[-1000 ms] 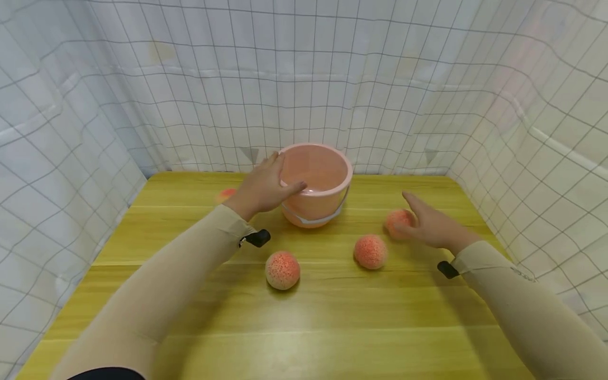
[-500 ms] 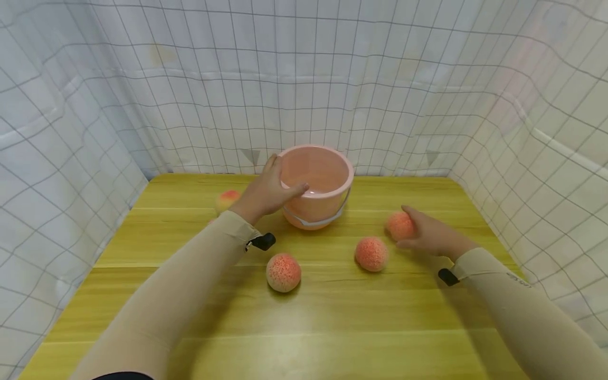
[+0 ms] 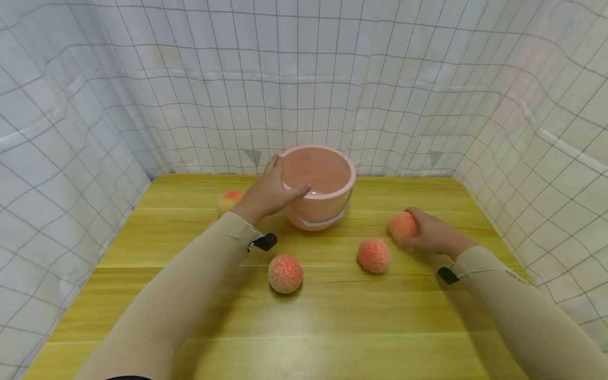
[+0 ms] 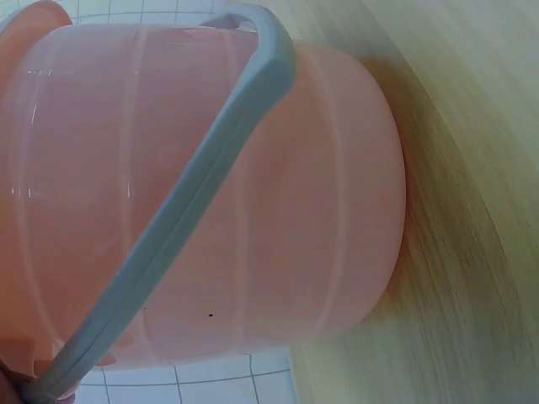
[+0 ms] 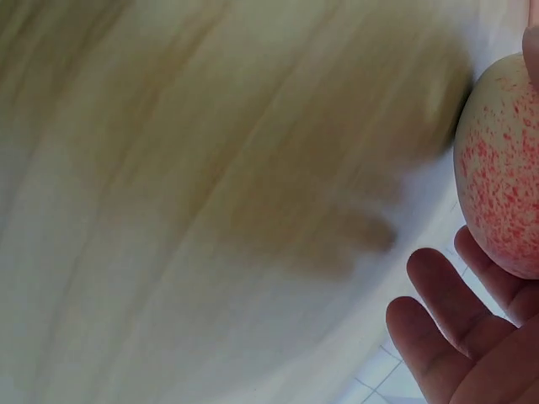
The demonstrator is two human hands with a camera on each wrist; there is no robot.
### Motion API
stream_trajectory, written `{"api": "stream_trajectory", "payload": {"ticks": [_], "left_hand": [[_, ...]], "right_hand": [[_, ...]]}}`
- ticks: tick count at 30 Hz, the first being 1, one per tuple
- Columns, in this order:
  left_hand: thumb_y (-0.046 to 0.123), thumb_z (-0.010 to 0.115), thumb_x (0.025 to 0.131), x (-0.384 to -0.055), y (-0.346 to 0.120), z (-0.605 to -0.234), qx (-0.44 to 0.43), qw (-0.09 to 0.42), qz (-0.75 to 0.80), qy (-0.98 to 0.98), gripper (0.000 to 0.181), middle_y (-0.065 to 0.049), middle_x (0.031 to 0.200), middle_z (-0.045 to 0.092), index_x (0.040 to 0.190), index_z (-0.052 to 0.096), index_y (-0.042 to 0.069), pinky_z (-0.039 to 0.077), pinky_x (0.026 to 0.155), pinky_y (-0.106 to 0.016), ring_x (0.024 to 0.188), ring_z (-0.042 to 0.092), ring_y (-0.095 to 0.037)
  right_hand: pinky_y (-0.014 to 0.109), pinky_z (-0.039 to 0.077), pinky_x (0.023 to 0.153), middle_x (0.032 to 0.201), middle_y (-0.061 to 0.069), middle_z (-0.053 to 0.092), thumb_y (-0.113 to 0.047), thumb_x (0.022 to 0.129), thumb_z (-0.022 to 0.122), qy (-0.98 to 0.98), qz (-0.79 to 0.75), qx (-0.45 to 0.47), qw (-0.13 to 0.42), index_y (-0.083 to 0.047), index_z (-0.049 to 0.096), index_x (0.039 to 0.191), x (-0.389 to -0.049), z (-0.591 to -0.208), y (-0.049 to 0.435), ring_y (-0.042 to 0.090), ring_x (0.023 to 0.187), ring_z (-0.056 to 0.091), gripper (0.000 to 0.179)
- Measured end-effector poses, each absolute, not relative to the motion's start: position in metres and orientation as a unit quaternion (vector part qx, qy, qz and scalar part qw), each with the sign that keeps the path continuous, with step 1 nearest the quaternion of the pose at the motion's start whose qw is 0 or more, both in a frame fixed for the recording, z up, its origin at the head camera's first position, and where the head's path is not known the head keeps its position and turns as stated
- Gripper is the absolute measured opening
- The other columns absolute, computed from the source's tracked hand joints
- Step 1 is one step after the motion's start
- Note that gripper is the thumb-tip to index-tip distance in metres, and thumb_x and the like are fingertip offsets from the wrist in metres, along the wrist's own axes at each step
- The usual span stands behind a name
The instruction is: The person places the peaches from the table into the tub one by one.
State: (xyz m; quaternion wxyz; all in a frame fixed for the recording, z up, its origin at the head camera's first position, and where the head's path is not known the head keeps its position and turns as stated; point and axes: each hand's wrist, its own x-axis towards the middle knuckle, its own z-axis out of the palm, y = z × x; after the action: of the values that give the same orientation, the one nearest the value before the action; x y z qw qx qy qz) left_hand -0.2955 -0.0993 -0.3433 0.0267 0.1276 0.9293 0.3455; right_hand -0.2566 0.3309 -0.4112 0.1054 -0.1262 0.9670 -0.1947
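Observation:
A pink bucket point(image 3: 323, 208) stands upright at the back middle of the wooden table, its pale grey handle point(image 4: 181, 215) hanging down the outside. My left hand point(image 3: 268, 192) holds the bucket's left rim, thumb over the front edge. To the right, my right hand point(image 3: 434, 233) grips a speckled pink-red peach point(image 3: 401, 226), thumb on the near side and a finger over the far side. Its other fingers spread below the peach in the right wrist view. Close by lies another peach point(image 3: 374, 255), and a third peach point(image 3: 285, 274) sits in front of the bucket.
Left of the bucket lies a yellow-and-red peach point(image 3: 229, 202), partly covered by my left hand. A sliver of another reddish round thing point(image 3: 212, 223) shows beside the left sleeve. White grid-patterned curtains point(image 3: 313, 79) enclose the wooden table point(image 3: 342, 327) at the back and sides.
My right hand has come down onto the far-right peach and its fingers have closed around it. The left hand stays at the bucket rim. The whole view has shifted slightly.

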Motion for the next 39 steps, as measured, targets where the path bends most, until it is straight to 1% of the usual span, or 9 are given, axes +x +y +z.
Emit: {"api": "stream_trajectory", "payload": {"ticks": [3,7,10,14,19,23,30,33,39], "left_hand": [[0.087,0.056,0.084,-0.295,-0.1,-0.343,0.129,0.027,0.342,0.931,0.128,-0.009,0.179,-0.005,0.171,0.0,0.012,0.031,0.124,-0.064,0.159,0.025,-0.045],[0.087,0.056,0.084,-0.295,-0.1,-0.343,0.131,0.021,0.343,0.93,0.128,-0.01,0.179,-0.004,0.17,-0.001,0.012,0.031,0.124,-0.065,0.159,0.025,-0.045],[0.088,0.055,0.084,-0.296,-0.1,-0.343,0.131,0.02,0.342,0.93,0.129,-0.009,0.179,-0.005,0.17,-0.001,0.011,0.031,0.124,-0.065,0.159,0.025,-0.045],[0.09,0.054,0.083,-0.297,-0.1,-0.342,0.13,0.021,0.339,0.932,0.13,-0.008,0.179,-0.007,0.17,-0.003,0.012,0.031,0.124,-0.064,0.159,0.025,-0.045],[0.09,0.055,0.083,-0.298,-0.099,-0.34,0.128,0.02,0.343,0.93,0.129,-0.008,0.179,-0.006,0.171,-0.002,0.013,0.032,0.123,-0.064,0.159,0.027,-0.045],[0.09,0.055,0.083,-0.298,-0.099,-0.34,0.129,0.024,0.345,0.929,0.129,-0.007,0.179,-0.006,0.171,-0.002,0.014,0.033,0.123,-0.063,0.159,0.027,-0.044],[0.089,0.055,0.083,-0.298,-0.1,-0.341,0.128,0.03,0.346,0.929,0.129,-0.008,0.179,-0.006,0.17,-0.002,0.013,0.032,0.124,-0.063,0.159,0.026,-0.044],[0.089,0.055,0.083,-0.297,-0.1,-0.342,0.128,0.031,0.348,0.928,0.129,-0.008,0.179,-0.006,0.171,-0.002,0.014,0.032,0.124,-0.063,0.159,0.026,-0.044],[0.089,0.055,0.083,-0.297,-0.099,-0.343,0.13,0.032,0.35,0.927,0.128,-0.005,0.179,-0.006,0.171,-0.001,0.014,0.032,0.124,-0.063,0.159,0.026,-0.043]], "right_hand": [[0.06,0.053,0.101,0.137,0.027,0.06,-0.038,0.088,0.084,0.964,-0.207,-0.124,0.111,0.0,0.031,0.155,-0.257,-0.412,0.33,0.04,0.12,0.064,0.093],[0.063,0.051,0.103,0.139,0.031,0.058,-0.036,0.088,0.084,0.962,-0.217,-0.123,0.113,0.002,0.029,0.154,-0.259,-0.412,0.328,0.045,0.124,0.062,0.094],[0.066,0.047,0.108,0.147,0.034,0.051,-0.036,0.089,0.083,0.962,-0.214,-0.128,0.114,0.004,0.026,0.158,-0.261,-0.411,0.328,0.05,0.132,0.057,0.099],[0.068,0.043,0.112,0.155,0.034,0.045,-0.038,0.087,0.086,0.96,-0.217,-0.131,0.117,0.002,0.024,0.163,-0.265,-0.41,0.331,0.052,0.138,0.051,0.105],[0.066,0.046,0.108,0.148,0.029,0.054,-0.038,0.082,0.091,0.954,-0.241,-0.131,0.119,-0.004,0.032,0.16,-0.268,-0.41,0.337,0.046,0.131,0.057,0.104],[0.065,0.047,0.107,0.144,0.026,0.057,-0.037,0.08,0.092,0.953,-0.245,-0.136,0.116,-0.007,0.036,0.157,-0.269,-0.411,0.339,0.044,0.128,0.059,0.1],[0.064,0.05,0.105,0.143,0.026,0.059,-0.031,0.086,0.088,0.954,-0.245,-0.144,0.091,-0.007,0.039,0.156,-0.27,-0.407,0.335,0.044,0.126,0.061,0.089],[0.063,0.051,0.103,0.142,0.025,0.06,-0.031,0.087,0.087,0.952,-0.257,-0.147,0.079,-0.006,0.04,0.155,-0.27,-0.401,0.332,0.043,0.124,0.062,0.087],[0.056,0.055,0.099,0.138,0.022,0.062,-0.031,0.087,0.089,0.941,-0.296,-0.151,0.067,-0.008,0.042,0.153,-0.273,-0.382,0.324,0.038,0.116,0.066,0.084]]}}
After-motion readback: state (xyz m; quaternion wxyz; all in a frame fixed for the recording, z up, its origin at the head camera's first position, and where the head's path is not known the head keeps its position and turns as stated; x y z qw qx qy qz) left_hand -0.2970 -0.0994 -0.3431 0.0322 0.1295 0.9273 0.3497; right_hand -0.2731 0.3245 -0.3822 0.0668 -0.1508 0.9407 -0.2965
